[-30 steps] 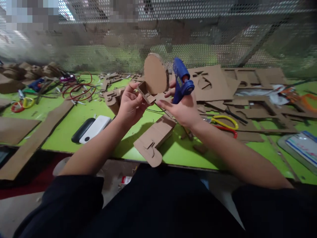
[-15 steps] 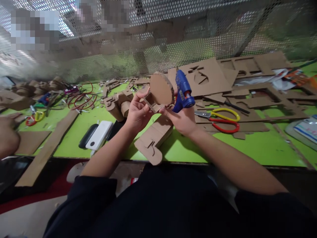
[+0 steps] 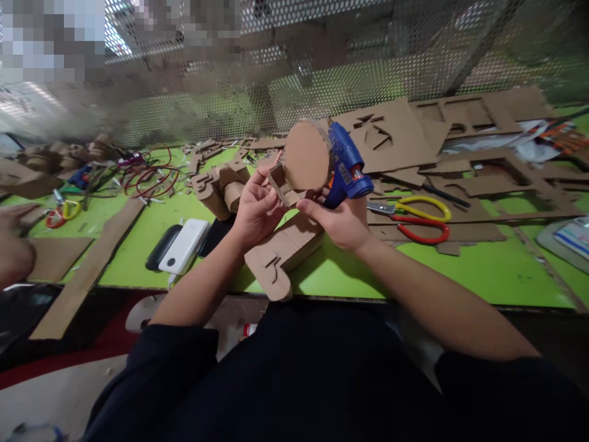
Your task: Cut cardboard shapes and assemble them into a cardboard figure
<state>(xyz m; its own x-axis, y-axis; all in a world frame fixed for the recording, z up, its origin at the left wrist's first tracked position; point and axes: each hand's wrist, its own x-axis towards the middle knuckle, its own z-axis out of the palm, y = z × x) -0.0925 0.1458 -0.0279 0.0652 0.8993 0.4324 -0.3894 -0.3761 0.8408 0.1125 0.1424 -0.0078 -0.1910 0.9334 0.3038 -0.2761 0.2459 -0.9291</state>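
Observation:
Between my hands is a cardboard piece (image 3: 307, 156) with a round disc face and a small open box at its lower left. My left hand (image 3: 258, 209) is closed on the box side, thumb on its edge. My right hand (image 3: 345, 222) is closed around the handle of a blue glue gun (image 3: 346, 162), its nozzle pointing up; the right thumb also presses the cardboard's lower edge. Some right fingers are hidden behind the piece. Below my hands a cardboard part with a rounded end (image 3: 280, 255) lies at the table's front edge.
Scissors with red and yellow handles (image 3: 421, 220) lie right of my hand, among cut cardboard sheets (image 3: 396, 138). A white power bank (image 3: 184, 245) and a cardboard assembly (image 3: 219, 190) are to the left. Another person's hand (image 3: 15, 248) is at the far left.
The disc piece and glue gun have risen slightly and turned more toward me. The cardboard part below has shifted a little left. Both hands keep their hold.

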